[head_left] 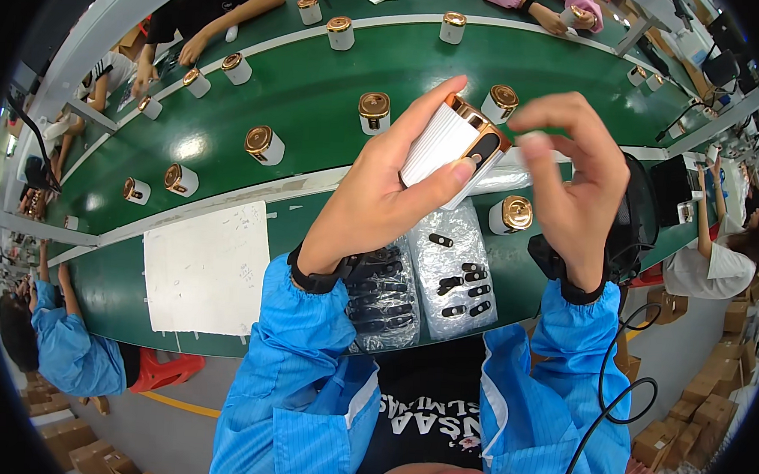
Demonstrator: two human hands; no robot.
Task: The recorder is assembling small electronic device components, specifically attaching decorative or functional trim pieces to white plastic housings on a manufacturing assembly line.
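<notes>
My left hand [382, 181] is wrapped round a white, ribbed, box-like device [438, 146] with a shiny copper-gold end and a black oval panel on its side. It holds the device tilted above the bench, thumb lying by the black panel. Just to the right, my right hand [584, 183] hovers with curled fingers, thumb and forefinger apart; the fingertips are slightly blurred and nothing shows between them. Below the hands, small black oval parts [479, 291] lie on a clear plastic bag [461, 318]. A similar device [511, 215] stands beside that bag.
Several more gold-topped white devices [264, 145] stand along the green conveyor [319, 79]. A marked white sheet [206, 266] lies on the bench at left, next to a bag of dark parts [385, 302]. A black cable [611, 412] hangs at right. Other people work around.
</notes>
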